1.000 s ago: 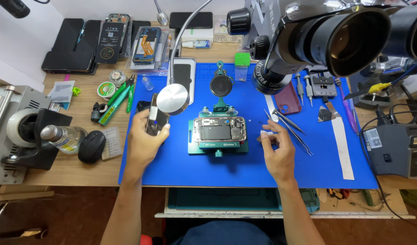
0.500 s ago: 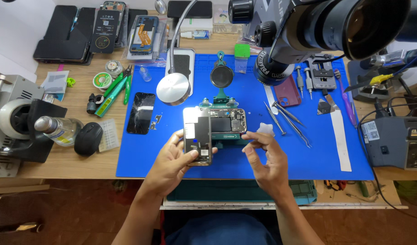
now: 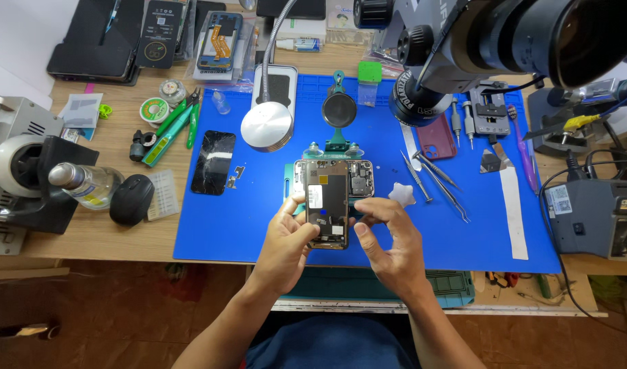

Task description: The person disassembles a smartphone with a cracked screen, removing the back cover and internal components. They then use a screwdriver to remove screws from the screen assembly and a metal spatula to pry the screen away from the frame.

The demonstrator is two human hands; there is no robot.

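My left hand (image 3: 285,240) and my right hand (image 3: 388,239) hold a dark phone screen panel (image 3: 327,203) upright between them, its inner side with a small white label facing me. Thumbs and fingers grip its lower edges. Just behind it an opened phone body (image 3: 358,179) sits clamped in a green holder (image 3: 337,145) on the blue work mat (image 3: 464,239). A cracked black screen (image 3: 213,162) lies on the mat to the left.
Tweezers (image 3: 436,179) and a white wad (image 3: 401,194) lie right of the holder. A round metal lamp head (image 3: 266,126), a microscope (image 3: 477,41), a soldering station (image 3: 593,212), a bottle (image 3: 88,183), a black mouse (image 3: 131,199) and green cutters (image 3: 170,126) surround the mat.
My left hand picked the dark panel up from the mat's left side and brought it to the centre. My right hand joined it, so both now hold the panel over the clamped phone.
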